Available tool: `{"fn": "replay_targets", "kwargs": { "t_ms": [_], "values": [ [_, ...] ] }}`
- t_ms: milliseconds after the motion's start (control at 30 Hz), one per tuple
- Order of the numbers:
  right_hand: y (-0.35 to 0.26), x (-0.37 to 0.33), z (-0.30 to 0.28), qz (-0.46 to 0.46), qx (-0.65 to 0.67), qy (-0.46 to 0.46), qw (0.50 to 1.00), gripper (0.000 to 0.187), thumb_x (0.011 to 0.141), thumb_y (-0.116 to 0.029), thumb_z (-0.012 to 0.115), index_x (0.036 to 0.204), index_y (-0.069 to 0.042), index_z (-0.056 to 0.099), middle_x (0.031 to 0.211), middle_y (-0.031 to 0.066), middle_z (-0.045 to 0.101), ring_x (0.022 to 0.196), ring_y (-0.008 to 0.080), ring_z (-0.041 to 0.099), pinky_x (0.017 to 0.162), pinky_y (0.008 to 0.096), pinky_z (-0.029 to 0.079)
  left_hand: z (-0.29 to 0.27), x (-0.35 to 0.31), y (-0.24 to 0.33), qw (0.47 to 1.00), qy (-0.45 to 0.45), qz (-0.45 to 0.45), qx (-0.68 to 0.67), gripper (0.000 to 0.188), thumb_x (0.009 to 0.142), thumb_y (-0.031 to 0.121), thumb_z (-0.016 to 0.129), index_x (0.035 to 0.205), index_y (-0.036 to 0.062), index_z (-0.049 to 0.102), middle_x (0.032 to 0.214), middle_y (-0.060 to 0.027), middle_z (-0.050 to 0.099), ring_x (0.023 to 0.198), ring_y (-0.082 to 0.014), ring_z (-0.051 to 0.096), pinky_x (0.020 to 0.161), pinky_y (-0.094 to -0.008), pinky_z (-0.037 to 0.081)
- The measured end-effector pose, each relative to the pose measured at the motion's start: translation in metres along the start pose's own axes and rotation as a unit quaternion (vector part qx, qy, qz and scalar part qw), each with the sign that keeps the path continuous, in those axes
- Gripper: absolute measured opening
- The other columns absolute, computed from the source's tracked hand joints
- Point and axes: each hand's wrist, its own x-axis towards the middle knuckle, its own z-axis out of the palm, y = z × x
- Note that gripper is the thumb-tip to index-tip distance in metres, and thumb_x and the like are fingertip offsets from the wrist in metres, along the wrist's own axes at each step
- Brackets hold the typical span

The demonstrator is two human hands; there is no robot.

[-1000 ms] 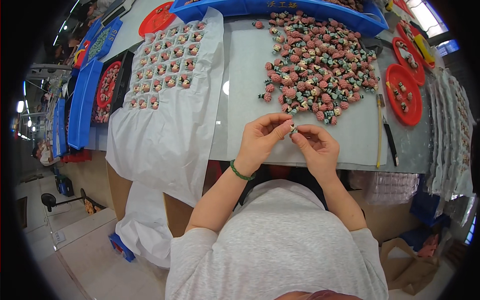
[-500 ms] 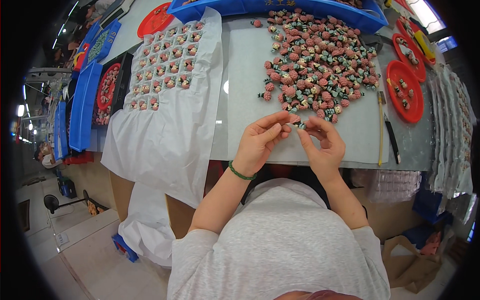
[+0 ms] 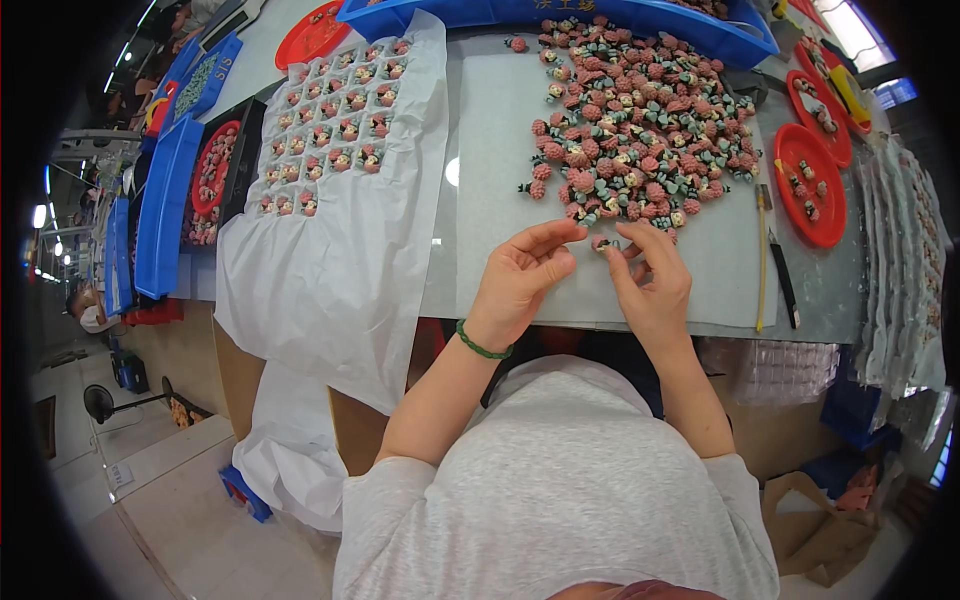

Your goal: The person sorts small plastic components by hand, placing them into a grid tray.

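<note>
Between thumb and forefinger of my right hand (image 3: 652, 280) is a small figurine (image 3: 602, 243) with a pink top and a darker body. My left hand (image 3: 525, 275) is just left of it, thumb and forefinger apart, with nothing seen in them. A green bracelet (image 3: 484, 344) circles my left wrist. Just beyond both hands lies a heap of similar pink-and-grey figurines (image 3: 640, 130) on a white sheet (image 3: 495, 150). Left of that, a tray (image 3: 335, 110) on white wrapping paper (image 3: 320, 265) holds rows of figurines in its compartments.
A long blue bin (image 3: 480, 16) runs along the back. Red plates (image 3: 822, 228) with a few figurines stand on the right, near a yellow stick (image 3: 761, 280) and a black-handled tool (image 3: 786, 285). On the left are a blue bin (image 3: 165, 210) and a red plate (image 3: 208, 200) of figurines.
My left fingers have come away from the figurine, which stays in my right fingertips and has turned. The white wrapping paper has shifted slightly.
</note>
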Motion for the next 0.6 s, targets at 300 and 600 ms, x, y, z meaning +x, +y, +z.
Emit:
{"fn": "replay_targets", "kwargs": {
  "t_ms": [300, 600],
  "values": [
    [0.003, 0.013, -0.011, -0.034, -0.028, -0.004, 0.999, 0.022, 0.073, -0.003, 0.065, 0.095, -0.002, 0.060, 0.094, 0.0070, 0.060, 0.067, 0.0110, 0.054, 0.050, 0.0204, 0.039, 0.000, -0.044, 0.026, 0.899, -0.059, 0.075, 0.427, 0.036, 0.073, -0.013, 0.050, 0.106, -0.0008, 0.058, 0.103, -0.0065, 0.059, 0.084, -0.0075, 0.052, 0.073, -0.0208, 0.043],
    [0.016, 0.002, -0.015, -0.122, -0.069, -0.091, 0.986, 0.025, 0.069, -0.002, 0.067, 0.093, -0.004, 0.061, 0.088, 0.0056, 0.062, 0.071, 0.0141, 0.055, 0.052, 0.0227, 0.041, 0.001, -0.043, 0.030, 0.740, -0.046, 0.250, 0.623, 0.035, 0.077, 0.000, 0.059, 0.112, 0.0033, 0.054, 0.122, -0.0140, 0.049, 0.110, -0.0198, 0.048, 0.088, -0.0288, 0.040]
  ]
}}
